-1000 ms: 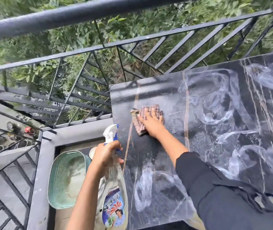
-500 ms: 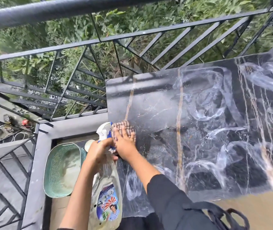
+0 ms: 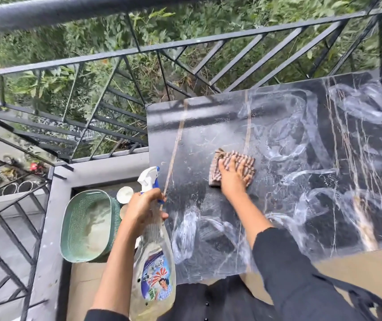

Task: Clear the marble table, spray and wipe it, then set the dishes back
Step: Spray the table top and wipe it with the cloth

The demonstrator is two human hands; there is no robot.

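Wiping hand: my right hand (image 3: 231, 176) spread flat on the checked cloth (image 3: 243, 159), pressing it to the marble table (image 3: 185, 126); flat palm for even pressure, I judge
Spray hand: my left hand (image 3: 142, 209) curled round the spray bottle (image 3: 154, 262) neck, beside the table edge; kept ready, I judge
Streaks: wet swirls right of the cloth
Basket: green basket (image 3: 88, 228) left of my left hand; off the table

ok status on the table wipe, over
Right hand flat on checked cloth, pressing it to marble table. Left hand grips spray bottle beside table's left edge. Table streaked wet; green basket below, left of it.
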